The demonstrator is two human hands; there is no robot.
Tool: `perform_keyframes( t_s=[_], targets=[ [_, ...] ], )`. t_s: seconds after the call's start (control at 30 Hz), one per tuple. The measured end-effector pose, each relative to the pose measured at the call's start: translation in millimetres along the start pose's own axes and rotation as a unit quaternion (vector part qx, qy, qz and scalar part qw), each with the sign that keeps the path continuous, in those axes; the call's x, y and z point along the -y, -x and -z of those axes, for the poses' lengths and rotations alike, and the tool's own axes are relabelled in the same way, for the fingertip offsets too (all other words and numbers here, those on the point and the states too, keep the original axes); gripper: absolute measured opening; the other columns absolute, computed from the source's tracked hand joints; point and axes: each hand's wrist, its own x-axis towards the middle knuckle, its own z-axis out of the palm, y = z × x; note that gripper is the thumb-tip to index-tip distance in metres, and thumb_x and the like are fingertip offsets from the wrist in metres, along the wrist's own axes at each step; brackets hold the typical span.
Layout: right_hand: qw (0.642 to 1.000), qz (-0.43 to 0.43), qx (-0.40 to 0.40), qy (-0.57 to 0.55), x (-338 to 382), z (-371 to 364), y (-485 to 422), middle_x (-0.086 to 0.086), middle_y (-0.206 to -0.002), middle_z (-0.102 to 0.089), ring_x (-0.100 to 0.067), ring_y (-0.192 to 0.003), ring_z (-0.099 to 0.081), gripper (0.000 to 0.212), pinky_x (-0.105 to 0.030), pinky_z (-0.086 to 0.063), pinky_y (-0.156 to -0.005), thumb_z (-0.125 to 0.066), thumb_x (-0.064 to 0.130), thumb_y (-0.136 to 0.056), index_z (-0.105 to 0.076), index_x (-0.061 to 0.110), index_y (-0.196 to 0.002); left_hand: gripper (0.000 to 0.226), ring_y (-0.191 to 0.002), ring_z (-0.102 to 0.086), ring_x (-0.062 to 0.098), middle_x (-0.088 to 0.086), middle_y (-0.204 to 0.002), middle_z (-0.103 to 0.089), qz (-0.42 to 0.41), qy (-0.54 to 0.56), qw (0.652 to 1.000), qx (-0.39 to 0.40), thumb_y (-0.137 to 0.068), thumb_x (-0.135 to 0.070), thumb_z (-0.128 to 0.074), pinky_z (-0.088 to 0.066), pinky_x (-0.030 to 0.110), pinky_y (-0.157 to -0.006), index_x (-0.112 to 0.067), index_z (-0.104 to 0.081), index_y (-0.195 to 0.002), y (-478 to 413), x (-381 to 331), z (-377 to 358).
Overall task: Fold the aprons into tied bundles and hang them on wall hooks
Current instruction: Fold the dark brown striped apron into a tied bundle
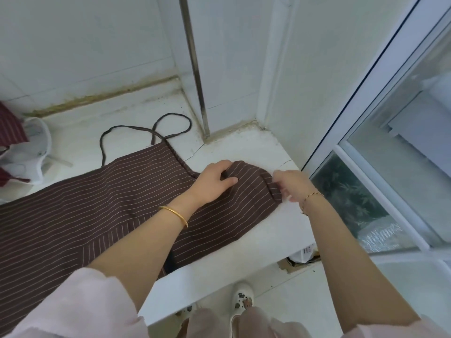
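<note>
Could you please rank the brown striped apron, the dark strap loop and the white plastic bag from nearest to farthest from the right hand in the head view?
1. brown striped apron: the right hand holds its folded end.
2. dark strap loop: behind and to the left, on the counter.
3. white plastic bag: at the far left.

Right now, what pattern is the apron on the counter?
Thin pale stripes on the brown cloth apron; head view.

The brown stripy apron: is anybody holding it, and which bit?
Yes. The left hand grips the brown striped apron at its folded-over narrow end, and the right hand pinches that end's outer edge, though it is blurred.
</note>
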Motion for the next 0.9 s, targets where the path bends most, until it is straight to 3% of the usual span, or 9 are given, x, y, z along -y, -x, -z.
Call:
perform_keyframes(
  t_s=[0.1,0.3,0.4,0.47,0.53,0.63,0.77,0.83,0.9],
  targets=[
    [0.998,0.025,0.043,0.044,-9.3,2.0,5.7,-0.006,-0.060,-0.039,-0.014,-0.047,-0.033,0.020,-0.021,-0.026,-0.044,-0.057,0.017,-0.087,-0.047,0.007,-0.073,0.022,-0.097,-0.056,0.014,-0.003,-0.106,-0.060,0.018,0.001,1.000,-0.008,-0.093,-0.017,-0.056,-0.044,0.024,-0.088,-0.012,-0.057,-0.115,0.1,-1.0,-5.2],
    [0.968,0.049,0.013,-0.246,-20.7,24.0,16.8,-0.005,-0.079,-0.062,-0.008,-0.039,-0.045,0.013,-0.022,-0.037,-0.045,-0.056,0.021,-0.094,-0.062,0.009,-0.095,0.062,-0.112,-0.050,0.022,0.006,-0.126,-0.050,0.019,-0.194,0.981,0.001,-0.085,-0.023,-0.067,-0.041,0.038,-0.102,-0.018,-0.037,-0.139,4.9,15.0,-26.1],
    [0.996,0.071,-0.007,-0.046,-33.6,37.4,15.2,-0.005,-0.082,-0.063,-0.014,-0.053,-0.058,0.022,-0.032,-0.053,-0.064,-0.057,0.024,-0.093,-0.063,0.003,-0.101,0.072,-0.114,-0.049,0.024,0.008,-0.132,-0.044,0.024,-0.187,0.982,-0.001,-0.084,-0.024,-0.069,-0.041,0.039,-0.104,-0.017,-0.029,-0.144,4.5,13.3,-26.7],
    [0.976,0.092,-0.009,0.196,-37.7,36.1,10.2,-0.001,-0.094,-0.060,-0.019,-0.082,-0.061,0.022,-0.034,-0.051,-0.082,-0.058,0.025,-0.092,-0.065,0.010,-0.106,0.071,-0.113,-0.050,0.023,0.008,-0.133,-0.043,0.030,-0.181,0.983,0.012,-0.083,-0.022,-0.070,-0.042,0.036,-0.102,-0.016,-0.030,-0.141,1.7,10.3,-26.3],
    [0.944,0.095,-0.019,0.316,-29.0,29.7,7.0,0.004,-0.102,-0.062,-0.021,-0.098,-0.058,0.018,-0.035,-0.050,-0.087,-0.056,0.032,-0.090,-0.066,0.024,-0.103,0.062,-0.109,-0.050,0.020,0.006,-0.129,-0.047,0.035,-0.181,0.983,0.020,-0.081,-0.020,-0.071,-0.045,0.032,-0.095,-0.015,-0.037,-0.133,-2.7,6.4,-26.3],
    [0.941,0.113,-0.070,0.311,-7.4,22.7,4.1,0.001,-0.088,-0.064,-0.018,-0.081,-0.057,0.024,-0.029,-0.044,-0.074,-0.046,0.036,-0.088,-0.065,0.021,-0.086,0.038,-0.096,-0.045,0.018,0.003,-0.110,-0.055,0.008,-0.263,0.965,0.007,-0.080,-0.022,-0.067,-0.041,0.029,-0.081,-0.015,-0.050,-0.113,-5.9,0.0,-24.8],
    [0.992,0.109,-0.022,0.052,10.3,18.7,-4.7,-0.011,-0.095,-0.068,-0.023,-0.085,-0.067,0.022,-0.028,-0.047,-0.078,-0.041,0.004,-0.092,-0.062,0.008,-0.098,0.014,-0.097,-0.044,0.023,-0.006,-0.087,-0.048,-0.119,-0.345,0.931,-0.017,-0.078,-0.006,-0.056,-0.029,0.030,-0.077,-0.015,-0.054,-0.088,1.1,-1.8,-21.3],
    [0.990,0.108,0.020,0.086,13.7,14.8,-8.9,-0.010,-0.099,-0.065,-0.023,-0.079,-0.069,0.022,-0.024,-0.049,-0.071,-0.048,-0.003,-0.089,-0.060,0.009,-0.103,0.022,-0.096,-0.046,0.023,-0.006,-0.086,-0.051,-0.183,-0.353,0.917,-0.007,-0.072,0.002,-0.055,-0.025,0.029,-0.075,-0.014,-0.057,-0.086,5.4,1.3,-20.3],
    [0.961,0.133,0.060,0.236,16.4,8.8,-13.8,-0.006,-0.109,-0.058,-0.023,-0.093,-0.062,0.031,-0.029,-0.049,-0.081,-0.067,0.006,-0.081,-0.056,0.013,-0.110,0.025,-0.095,-0.052,0.026,0.000,-0.095,-0.060,-0.242,-0.381,0.892,-0.002,-0.066,0.005,-0.059,-0.027,0.029,-0.076,-0.012,-0.060,-0.085,7.7,6.2,-18.6]
  ],
)
